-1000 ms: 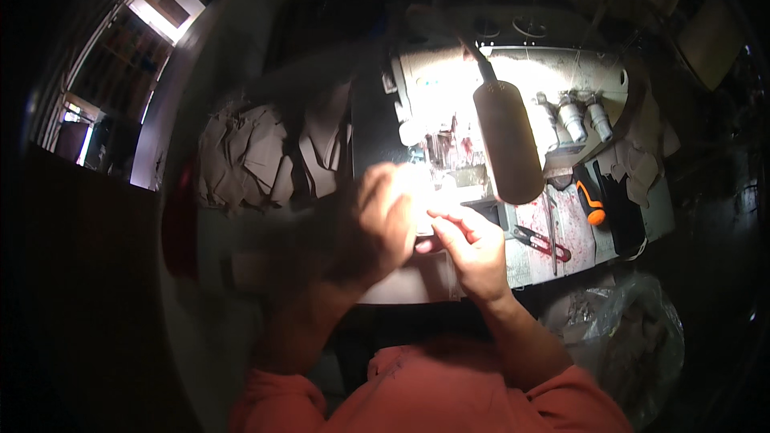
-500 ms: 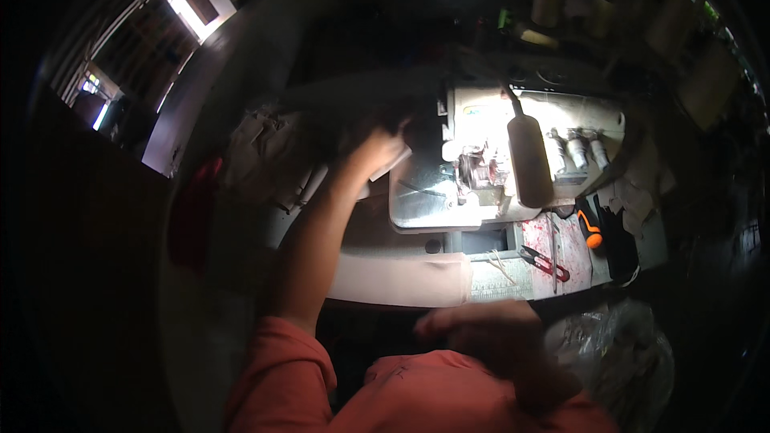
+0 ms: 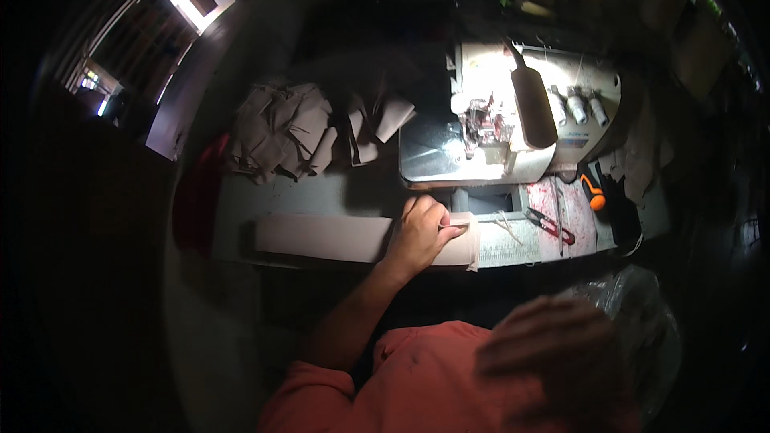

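A long pale fabric strip [image 3: 321, 238] lies along the near edge of the table. Near its right end my left hand [image 3: 421, 232] pinches the cloth between thumb and fingers. My right hand [image 3: 553, 341] is a blurred shape in front of my body, off the table; its fingers are smeared and nothing can be made out in it. Beyond the strip stands a brightly lit sewing machine [image 3: 585, 140] with a dark lamp [image 3: 533, 108] over it. Left of its plate lie a few folded pale fabric pieces [image 3: 393, 116].
A heap of pale fabric pieces [image 3: 285, 132] sits at the far left, beside red cloth [image 3: 200, 192]. Right of the strip are red thread snips [image 3: 552, 227], a tool with an orange handle [image 3: 593, 192] and loose threads. A clear plastic bag [image 3: 634, 297] hangs at lower right.
My left hand has come back from the folded pieces left of the machine to the near strip and grips it. My right hand has moved rightward. The view has shifted slightly.
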The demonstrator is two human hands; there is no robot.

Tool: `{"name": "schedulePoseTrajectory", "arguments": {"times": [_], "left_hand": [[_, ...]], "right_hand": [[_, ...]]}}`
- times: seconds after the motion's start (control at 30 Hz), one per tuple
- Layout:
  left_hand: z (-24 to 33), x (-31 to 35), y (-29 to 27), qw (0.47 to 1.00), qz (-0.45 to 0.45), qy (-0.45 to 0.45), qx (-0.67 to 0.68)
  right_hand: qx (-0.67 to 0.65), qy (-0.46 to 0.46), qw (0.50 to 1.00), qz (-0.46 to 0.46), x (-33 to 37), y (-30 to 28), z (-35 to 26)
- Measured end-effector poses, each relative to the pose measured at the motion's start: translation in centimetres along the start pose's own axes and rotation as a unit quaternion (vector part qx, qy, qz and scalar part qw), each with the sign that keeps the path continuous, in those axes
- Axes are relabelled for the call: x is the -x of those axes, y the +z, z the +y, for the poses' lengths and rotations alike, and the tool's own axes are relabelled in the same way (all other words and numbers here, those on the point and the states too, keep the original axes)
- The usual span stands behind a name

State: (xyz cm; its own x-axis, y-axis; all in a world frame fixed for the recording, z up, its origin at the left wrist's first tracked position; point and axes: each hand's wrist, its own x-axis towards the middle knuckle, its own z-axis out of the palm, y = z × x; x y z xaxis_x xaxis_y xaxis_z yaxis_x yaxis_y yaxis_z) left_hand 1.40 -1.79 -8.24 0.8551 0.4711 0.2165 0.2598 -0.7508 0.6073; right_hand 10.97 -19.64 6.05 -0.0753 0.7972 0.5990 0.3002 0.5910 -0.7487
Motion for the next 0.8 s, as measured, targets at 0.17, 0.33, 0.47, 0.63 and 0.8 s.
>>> {"name": "schedulePoseTrajectory", "arguments": {"times": [0.17, 0.33, 0.47, 0.63, 0.8], "left_hand": [[-1.1, -0.4, 0.7, 0.982, 0.061, 0.102, 0.146], [-0.7, 0.0, -0.3, 0.97, 0.102, 0.106, 0.196], [1.3, 2.9, -2.1, 0.96, 0.251, 0.123, 0.03], [-0.4, 7.7, -1.3, 0.626, -0.091, -0.103, 0.768], [-7.2, 7.6, -7.6, 0.444, 0.373, -0.117, 0.806]], "right_hand": [[0.074, 0.331, 0.919, 0.202, 4.1, 0.6, 6.0], [0.106, 0.366, 0.913, 0.144, 3.1, 2.1, 11.7], [0.146, 0.279, 0.935, 0.164, 1.3, 3.5, 12.9], [-0.157, 0.372, 0.888, 0.22, -2.2, 4.6, 10.4], [-0.217, 0.365, 0.859, 0.284, -2.7, 4.1, 10.0]]}}
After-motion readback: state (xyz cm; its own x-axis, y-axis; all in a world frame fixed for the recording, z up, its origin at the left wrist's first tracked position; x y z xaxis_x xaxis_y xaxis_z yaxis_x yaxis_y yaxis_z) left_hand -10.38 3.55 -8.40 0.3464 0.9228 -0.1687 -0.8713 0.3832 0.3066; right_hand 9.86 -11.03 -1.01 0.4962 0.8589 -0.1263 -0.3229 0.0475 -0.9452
